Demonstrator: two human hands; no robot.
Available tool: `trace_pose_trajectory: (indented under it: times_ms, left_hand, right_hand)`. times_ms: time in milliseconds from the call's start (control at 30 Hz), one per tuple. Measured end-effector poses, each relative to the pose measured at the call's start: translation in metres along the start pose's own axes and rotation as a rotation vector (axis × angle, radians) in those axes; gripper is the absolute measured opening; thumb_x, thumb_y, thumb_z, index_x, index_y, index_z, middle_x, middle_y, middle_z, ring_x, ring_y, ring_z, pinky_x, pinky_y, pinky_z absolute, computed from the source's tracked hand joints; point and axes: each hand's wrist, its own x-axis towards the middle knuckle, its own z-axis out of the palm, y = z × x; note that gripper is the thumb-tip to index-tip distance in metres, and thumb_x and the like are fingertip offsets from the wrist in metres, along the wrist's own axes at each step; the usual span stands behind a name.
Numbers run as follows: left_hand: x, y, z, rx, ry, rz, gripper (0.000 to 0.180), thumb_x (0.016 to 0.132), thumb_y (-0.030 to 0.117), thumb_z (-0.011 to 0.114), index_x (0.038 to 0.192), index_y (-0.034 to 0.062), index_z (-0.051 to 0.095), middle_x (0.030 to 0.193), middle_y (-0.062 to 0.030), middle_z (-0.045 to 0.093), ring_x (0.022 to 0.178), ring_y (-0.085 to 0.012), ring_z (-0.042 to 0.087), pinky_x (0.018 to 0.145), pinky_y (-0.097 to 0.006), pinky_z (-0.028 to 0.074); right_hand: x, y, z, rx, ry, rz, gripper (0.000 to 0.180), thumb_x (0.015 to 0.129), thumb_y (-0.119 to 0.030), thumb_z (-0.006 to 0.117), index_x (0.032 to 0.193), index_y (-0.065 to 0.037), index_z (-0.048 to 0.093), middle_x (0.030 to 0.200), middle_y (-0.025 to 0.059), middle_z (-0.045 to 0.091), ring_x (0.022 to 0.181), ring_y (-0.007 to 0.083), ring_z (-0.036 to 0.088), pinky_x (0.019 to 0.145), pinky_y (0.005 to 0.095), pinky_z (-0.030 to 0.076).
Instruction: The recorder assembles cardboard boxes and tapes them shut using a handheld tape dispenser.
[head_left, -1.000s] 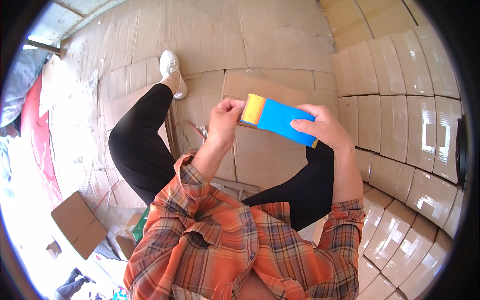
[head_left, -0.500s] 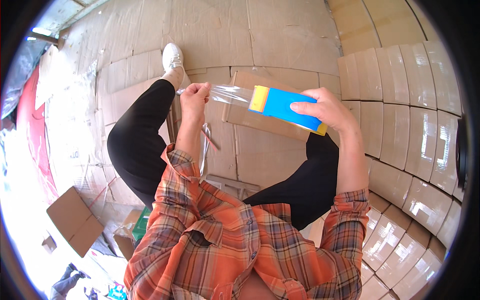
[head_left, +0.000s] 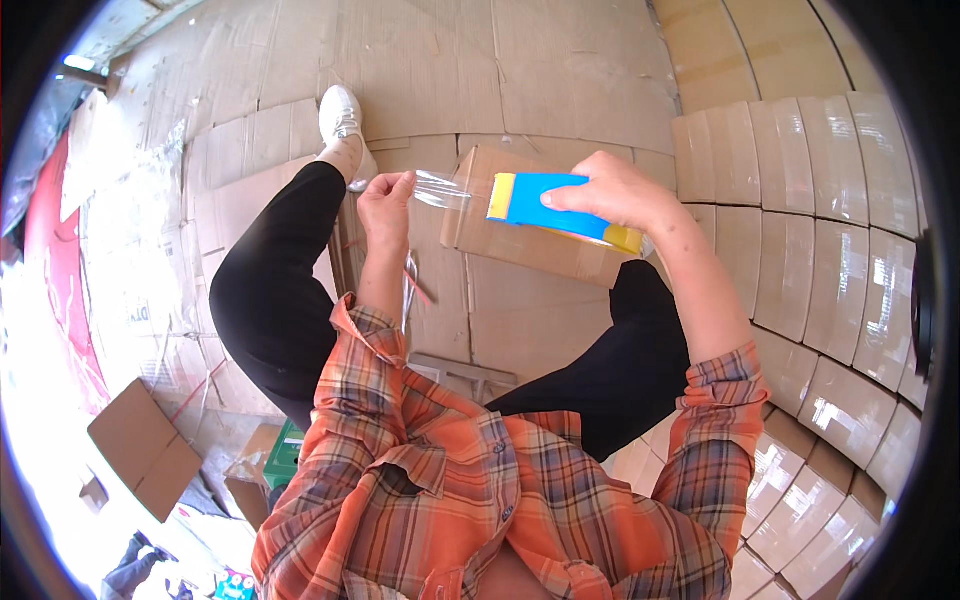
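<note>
My right hand (head_left: 612, 192) is closed round a blue and yellow tape dispenser (head_left: 538, 200). From its yellow end a strip of clear packing tape (head_left: 440, 190) stretches leftward. The free end of that strip is pinched between the fingers of my left hand (head_left: 385, 207). Below the dispenser lies a brown cardboard box (head_left: 540, 254), between my legs. Both the tape and the dispenser are over the box; whether the tape touches the cardboard I cannot tell.
Stacked taped cartons (head_left: 815, 260) form a wall on the right. Flattened cardboard (head_left: 420, 60) covers the floor. On the left lie an open cardboard piece (head_left: 145, 450) and a green crate (head_left: 284, 455). A metal frame (head_left: 465, 375) is near my lap.
The dispenser has shifted a little left, and my right hand has changed its hold, now on top nearer the dispenser's middle. My left hand keeps the tape end, almost still.
</note>
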Motion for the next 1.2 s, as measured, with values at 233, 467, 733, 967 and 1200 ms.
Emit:
trace_pose_trajectory:
  times_ms: [233,467,733,967,1200]
  left_hand:
    - [0.005,-0.036,0.003,0.001,0.028,-0.071,0.008,0.084,0.006,0.071,0.083,-0.001,0.068,0.074,0.0007,0.062,0.068,-0.0063,0.054,0.064,-0.021,0.043]
    - [-0.004,-0.08,0.026,-0.134,-0.078,-0.24,0.008,0.084,0.007,0.07,0.085,-0.0002,0.069,0.08,-0.0016,0.066,0.072,-0.0078,0.057,0.066,-0.023,0.047]
    - [-0.013,-0.093,0.027,0.506,0.158,-0.299,0.044,0.081,0.029,0.075,0.112,-0.0004,0.065,0.102,-0.011,0.066,0.096,-0.019,0.06,0.08,-0.036,0.049]
    - [-0.038,-0.046,0.011,-0.065,-0.15,-0.282,0.056,0.101,0.045,0.04,0.139,0.0047,0.045,0.136,-0.0081,0.052,0.123,-0.0182,0.048,0.102,-0.033,0.037]
    - [-0.032,-0.088,-0.009,0.166,-0.552,-0.27,0.073,0.099,0.06,0.019,0.149,0.0083,0.026,0.156,-0.0106,0.024,0.145,-0.0226,0.018,0.117,-0.034,0.015]
  right_hand:
    - [0.007,-0.019,0.011,-0.158,-0.035,0.142,0.044,0.072,-0.041,0.068,0.072,0.003,0.064,0.065,0.0155,0.062,0.06,0.0249,0.059,0.057,0.0375,0.046]
    - [0.004,-0.028,0.017,-0.214,-0.032,0.19,0.047,0.072,-0.043,0.068,0.079,0.003,0.067,0.07,0.0164,0.064,0.064,0.0253,0.062,0.061,0.0367,0.048]
    - [0.001,-0.027,0.018,-0.185,0.058,0.197,0.045,0.069,-0.043,0.068,0.072,0.002,0.065,0.065,0.0175,0.062,0.06,0.0278,0.06,0.058,0.0383,0.047]
    - [0.002,-0.017,0.015,-0.162,0.05,0.17,0.046,0.07,-0.044,0.068,0.073,0.002,0.066,0.066,0.0171,0.062,0.061,0.0276,0.061,0.058,0.0385,0.046]
    - [0.003,-0.025,0.016,-0.128,0.057,0.173,0.043,0.068,-0.041,0.069,0.068,0.002,0.063,0.064,0.0161,0.059,0.058,0.0264,0.057,0.055,0.0388,0.043]
